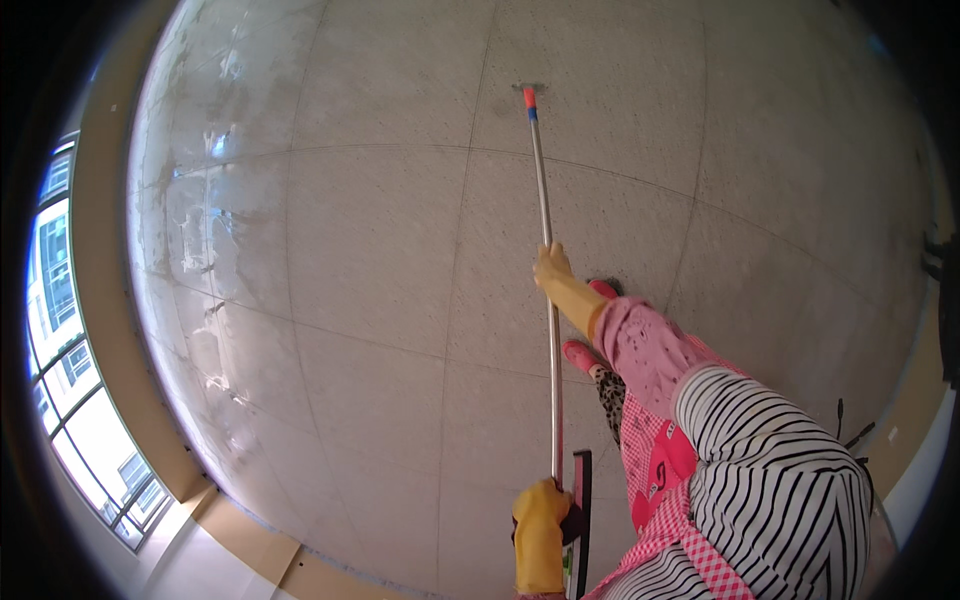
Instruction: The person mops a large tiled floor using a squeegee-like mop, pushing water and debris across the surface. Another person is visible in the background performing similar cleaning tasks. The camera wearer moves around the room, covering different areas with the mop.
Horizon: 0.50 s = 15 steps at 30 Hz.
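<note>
A long metal pole point(556, 375) runs up the view to a red and blue socket point(530, 103), with a small flat tool head on the floor. Its kind is unclear. My right hand point(553, 262), in a yellow rubber glove with a pink sleeve cover behind it, is closed around the pole's middle. At the bottom, my left hand point(541, 517), in a yellow glove, is closed on the pole's near end. A dark red thing shows at both sides of this hand. Just right of it is a black and pink bar point(581, 510), its lower part partly hidden.
Large, dusty grey floor tiles point(375, 247) with fine joints surround my red shoes point(581, 355). Wet-looking, shiny patches point(206, 225) lie at the left, near a tan wall base point(112, 247) and windows. Thin black rods point(859, 435) and a dark object point(951, 307) are at the right.
</note>
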### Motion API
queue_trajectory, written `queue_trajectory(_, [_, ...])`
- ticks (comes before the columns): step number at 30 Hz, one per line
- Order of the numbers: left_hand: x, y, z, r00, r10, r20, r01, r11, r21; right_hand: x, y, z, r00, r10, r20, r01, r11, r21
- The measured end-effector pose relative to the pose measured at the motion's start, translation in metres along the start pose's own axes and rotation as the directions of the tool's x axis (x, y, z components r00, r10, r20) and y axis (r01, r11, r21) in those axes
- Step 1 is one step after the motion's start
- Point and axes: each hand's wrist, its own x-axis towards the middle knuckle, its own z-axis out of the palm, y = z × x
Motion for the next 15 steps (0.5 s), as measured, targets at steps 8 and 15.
queue_trajectory(8, [-0.028,-0.026,0.012,0.995,-0.034,0.094,0.034,0.999,0.009,-0.003,0.079,0.031,0.993,0.005,-0.114,-0.026,0.984,-0.179])
queue_trajectory(15, [-0.018,-0.010,-0.100,0.966,0.168,-0.195,-0.152,0.984,0.092,0.020,-0.122,-0.001,0.997,-0.063,0.051,0.033,0.889,0.457])
